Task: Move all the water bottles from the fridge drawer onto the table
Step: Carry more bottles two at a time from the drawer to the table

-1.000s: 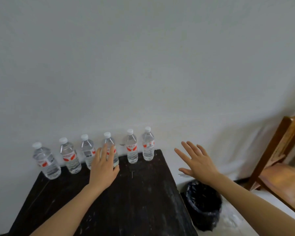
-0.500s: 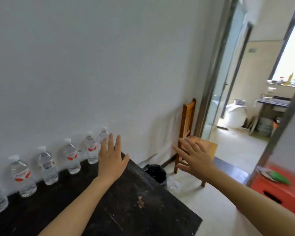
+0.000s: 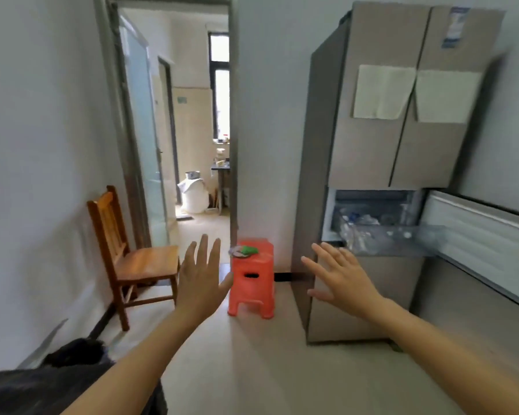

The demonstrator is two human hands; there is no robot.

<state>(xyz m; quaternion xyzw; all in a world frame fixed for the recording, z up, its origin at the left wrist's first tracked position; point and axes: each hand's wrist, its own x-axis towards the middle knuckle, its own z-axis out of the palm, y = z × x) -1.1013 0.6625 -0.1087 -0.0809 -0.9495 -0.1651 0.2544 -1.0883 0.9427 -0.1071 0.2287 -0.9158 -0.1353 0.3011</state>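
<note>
My feed is bright and evenly lit, with soft daylight coming from the window point(image 3: 219, 67) in the far room, whose panes are blown out to near white. A pale glare lies on the floor inside that doorway. The chair point(image 3: 132, 256) throws only a faint, soft shadow on the wall beside it. Motion blur smears the right side: the fridge point(image 3: 387, 139) has streaky edges, and I cannot resolve what lies in the fridge drawer point(image 3: 381, 238). The wide lens bows the fridge's uprights. The left hand point(image 3: 203, 283) reads sharper than the right hand point(image 3: 342, 280). The table point(image 3: 18, 393) is a dark, detail-less blur.
</note>
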